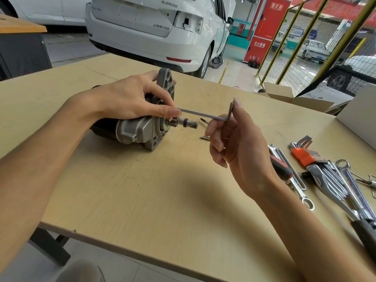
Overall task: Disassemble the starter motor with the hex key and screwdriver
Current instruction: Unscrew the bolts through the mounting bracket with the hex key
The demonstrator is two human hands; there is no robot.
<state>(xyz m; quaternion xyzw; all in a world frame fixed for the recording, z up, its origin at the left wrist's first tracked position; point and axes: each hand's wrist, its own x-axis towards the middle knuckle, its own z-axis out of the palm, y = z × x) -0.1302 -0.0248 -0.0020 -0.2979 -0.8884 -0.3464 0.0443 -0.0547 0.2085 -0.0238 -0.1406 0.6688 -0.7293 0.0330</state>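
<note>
The starter motor (140,129) lies on its side on the wooden table (142,190), its grey flange and pinion shaft pointing right. My left hand (130,96) grips the top of the housing, and its thumb and fingertips pinch the long arm of the hex key (205,114) near the flange. My right hand (232,137) holds the key's bent short end between thumb and curled fingers. A loose screw (204,137) lies on the table below the shaft. The screwdriver (281,166), with its red-and-black handle, lies to the right of my right hand.
An orange holder of hex keys (304,152), several chrome wrenches (345,180) and a ratchet handle (364,235) lie at the table's right. Open cardboard boxes (284,94) stand at the far right edge. A white car (154,27) is parked beyond the table.
</note>
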